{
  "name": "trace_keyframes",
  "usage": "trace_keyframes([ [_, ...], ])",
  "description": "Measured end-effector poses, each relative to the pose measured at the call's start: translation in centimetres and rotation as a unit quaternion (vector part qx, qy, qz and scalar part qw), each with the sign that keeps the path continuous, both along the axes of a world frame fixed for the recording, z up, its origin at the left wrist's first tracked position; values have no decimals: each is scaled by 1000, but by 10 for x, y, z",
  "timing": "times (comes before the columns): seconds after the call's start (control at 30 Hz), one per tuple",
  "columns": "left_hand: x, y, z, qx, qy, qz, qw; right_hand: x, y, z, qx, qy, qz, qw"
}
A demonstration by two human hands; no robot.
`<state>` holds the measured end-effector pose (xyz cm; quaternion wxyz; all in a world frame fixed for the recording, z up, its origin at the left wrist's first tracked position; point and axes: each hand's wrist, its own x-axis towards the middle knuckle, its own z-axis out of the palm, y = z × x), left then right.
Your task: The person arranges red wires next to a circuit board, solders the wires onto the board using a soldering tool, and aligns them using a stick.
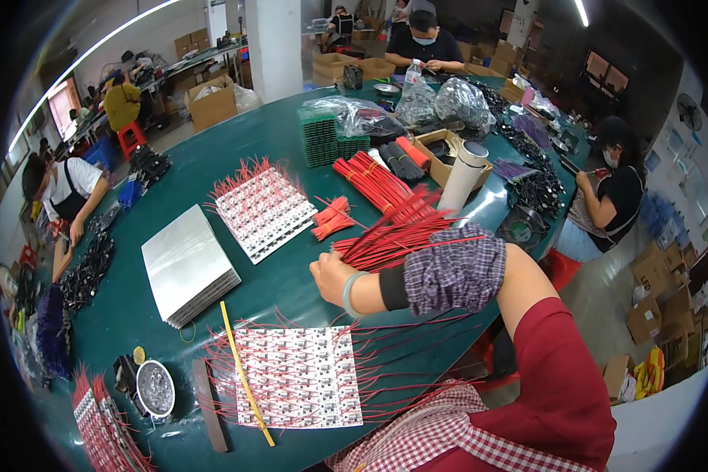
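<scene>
My right hand (pixel 332 278), with a pale bangle on its wrist and a plaid sleeve cover up the forearm, reaches across to a loose pile of red wires (pixel 397 242). Its fingers are curled closed at the left ends of the wires, and some strands rise blurred above the pile. My left hand is out of sight. Nearer me lies a panel of white circuit boards (pixel 299 377) with red wires fanning out from both sides. Across its left part runs a yellow strip (pixel 245 377). A brown bar (pixel 210 405) lies beside the panel.
Around the green table (pixel 267 295) are a stack of silvery plates (pixel 185 259), wired boards (pixel 263 206), tied red wire bundles (pixel 366 179), a white tube (pixel 462 177), green trays (pixel 318 138) and a white cup (pixel 156 389). Co-workers sit at the left, far and right edges.
</scene>
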<state>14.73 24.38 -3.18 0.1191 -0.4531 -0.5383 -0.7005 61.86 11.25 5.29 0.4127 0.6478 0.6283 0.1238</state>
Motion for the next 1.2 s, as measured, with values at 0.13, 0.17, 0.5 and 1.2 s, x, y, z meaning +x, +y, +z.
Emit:
trace_keyframes([
  [0.13,37,-35,60,-108,-373,-346,854,11,27,-51,-125,28,34,991],
  [0.17,38,-41,66,-130,-407,-367,826,5,32,-50,-136,49,1,989],
  [0.5,33,-52,76,-163,-465,-413,766,-8,14,3,-98,71,0,993],
  [1.2,101,-73,88,-298,-433,-653,545,-11,-92,-1,231,367,-24,901],
])
